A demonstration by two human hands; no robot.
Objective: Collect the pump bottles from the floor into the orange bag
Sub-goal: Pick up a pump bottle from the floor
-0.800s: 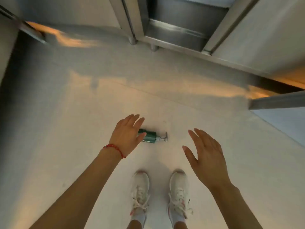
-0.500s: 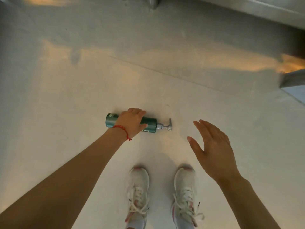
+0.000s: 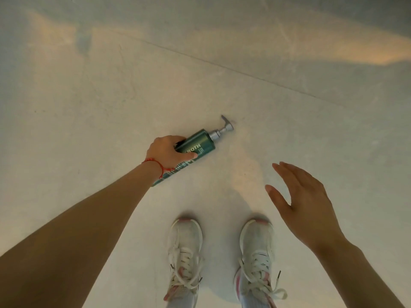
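pump bottle (image 3: 198,143) — teal, silver pump, tilted | left hand (image 3: 166,152) grips it

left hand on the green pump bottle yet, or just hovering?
Touching. The head view shows the left hand wrapped round the green pump bottle, thumb across its label.

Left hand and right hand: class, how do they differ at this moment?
The left hand curls round the green pump bottle; the right hand holds nothing, fingers straight and spread. The left wrist wears a red string bracelet; the right is bare. Both reach out above the floor.
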